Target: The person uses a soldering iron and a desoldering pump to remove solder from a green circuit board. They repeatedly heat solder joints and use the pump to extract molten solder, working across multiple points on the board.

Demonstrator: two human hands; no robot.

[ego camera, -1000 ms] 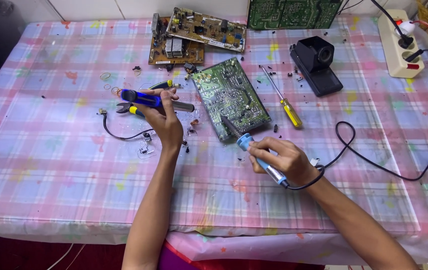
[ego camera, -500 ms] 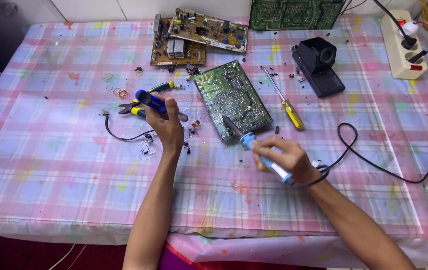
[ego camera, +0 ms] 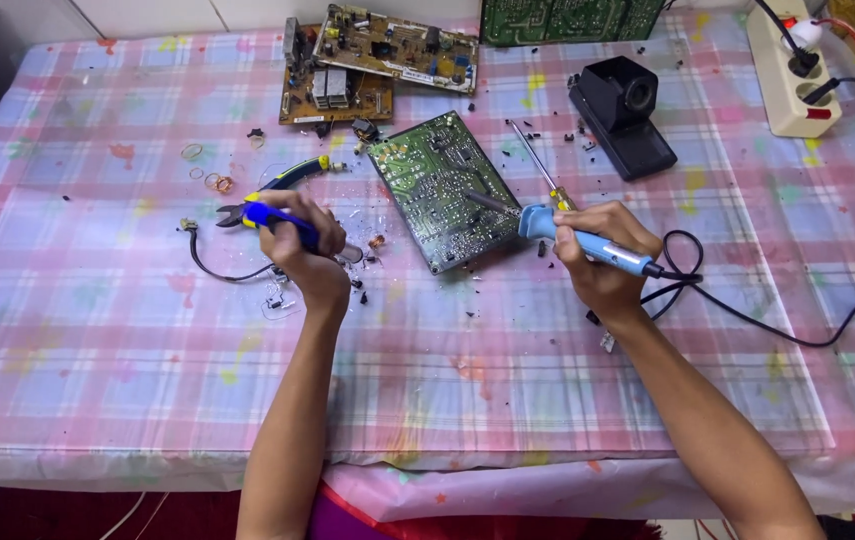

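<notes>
Soldering iron with a light-blue plastic handle [ego camera: 587, 243] was gripped in the right hand [ego camera: 602, 255], its dark tip laid on the green rectangular circuit board [ego camera: 442, 185] lying solder side up at table centre. Blue-and-yellow-handled cutting pliers [ego camera: 272, 205] were clasped in the left hand [ego camera: 302, 245], at 9 o'clock from the board, fingers wrapped round one handle.

Risk judged: the hot tip could be dragged off the board onto the pink plaid plastic tablecloth [ego camera: 97, 330] and scorch it; the black cord [ego camera: 747, 315], looped at 3 o'clock by the wrist, could be snagged and the iron jerked. The unclamped board could be slid under pressure.

No packages or signs were seen. White strip labels were visible on the brown component-side boards [ego camera: 377, 60] at 12 o'clock. A white power strip [ego camera: 787, 80] with a red switch lay at 2 o'clock.
</notes>
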